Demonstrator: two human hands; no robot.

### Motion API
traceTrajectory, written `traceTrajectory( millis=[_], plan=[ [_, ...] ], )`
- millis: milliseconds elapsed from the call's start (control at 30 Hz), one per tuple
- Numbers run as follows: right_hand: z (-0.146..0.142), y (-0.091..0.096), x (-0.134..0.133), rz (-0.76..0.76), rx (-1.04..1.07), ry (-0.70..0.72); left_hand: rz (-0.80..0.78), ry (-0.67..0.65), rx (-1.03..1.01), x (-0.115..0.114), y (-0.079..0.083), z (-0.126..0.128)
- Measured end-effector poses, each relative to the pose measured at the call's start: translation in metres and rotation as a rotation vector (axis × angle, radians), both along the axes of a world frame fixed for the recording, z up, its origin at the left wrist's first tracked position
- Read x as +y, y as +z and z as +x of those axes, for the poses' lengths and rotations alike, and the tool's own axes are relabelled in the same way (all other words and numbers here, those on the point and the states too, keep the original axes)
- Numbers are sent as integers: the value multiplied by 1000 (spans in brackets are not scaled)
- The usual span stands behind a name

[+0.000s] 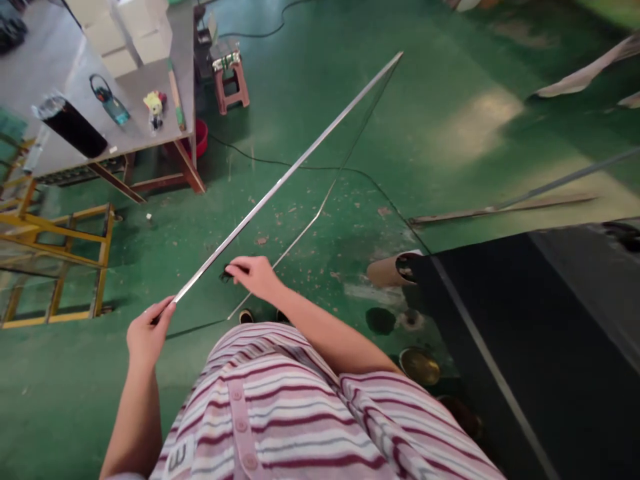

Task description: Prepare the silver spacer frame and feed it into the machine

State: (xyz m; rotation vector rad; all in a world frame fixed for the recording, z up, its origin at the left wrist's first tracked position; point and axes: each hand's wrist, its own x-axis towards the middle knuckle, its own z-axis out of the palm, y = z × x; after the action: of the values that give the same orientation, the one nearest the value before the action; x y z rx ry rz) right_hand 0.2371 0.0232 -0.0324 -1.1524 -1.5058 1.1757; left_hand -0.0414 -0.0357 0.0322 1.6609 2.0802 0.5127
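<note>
While the pane [320, 173] stands on edge over the green floor [450, 100], left hand [146, 333] pinches its top edge at the near corner, grip clamped. Right hand [255, 275] presses a dark knob, prob. a suction cup [226, 273], vs. the pane's face, fingers closed on it.

Grey workbench [150, 80], pink stool [231, 83], yellow rack [60, 233]
</note>
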Motion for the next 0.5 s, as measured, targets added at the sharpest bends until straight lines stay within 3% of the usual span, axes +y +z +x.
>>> traceTrajectory(
  millis=[100,233,400,500],
  plan=[
    [24,-7,18,-99,97,-166,-8,21,-34,-6,-2,-3],
    [35,-12,32,-115,100,-387,14,28,-58,-13,0,-5],
    [50,-14,55,-75,144,-413,41,-15,-60,-23,4,-9],
    [56,1,61,-45,86,-420,74,-46,-37,-26,2,-9]
  ],
)
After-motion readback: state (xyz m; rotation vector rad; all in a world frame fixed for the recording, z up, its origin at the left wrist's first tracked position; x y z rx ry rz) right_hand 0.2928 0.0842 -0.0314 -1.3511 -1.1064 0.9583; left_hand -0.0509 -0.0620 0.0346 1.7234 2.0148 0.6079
